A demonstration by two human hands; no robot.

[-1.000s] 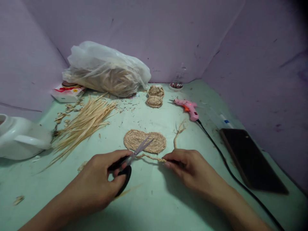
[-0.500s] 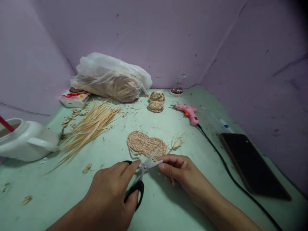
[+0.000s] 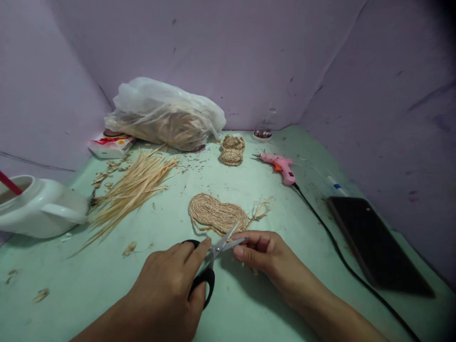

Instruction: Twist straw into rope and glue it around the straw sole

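My left hand is closed round the black handles of a pair of scissors, whose blades stand partly apart. The blades lie over the near edge of a coiled straw-cord mat, shaped like a sole with a narrow waist. Thumb and fingers of my right hand pinch the cord's free end beside the blade tips. A short bit of straw cord sticks out beneath that hand; most of the held part is hidden. Frayed fibres spread from the mat's right end.
Loose dry straw strips lie left, near a white pitcher. At the back are a stuffed plastic bag, a small coiled straw piece and a dish of beads. A pink glue gun, its cord and a phone lie right.
The scissors and my left hand have shifted slightly right, toward my right hand. The blades still stand apart. My right hand keeps its pinch in nearly the same place.
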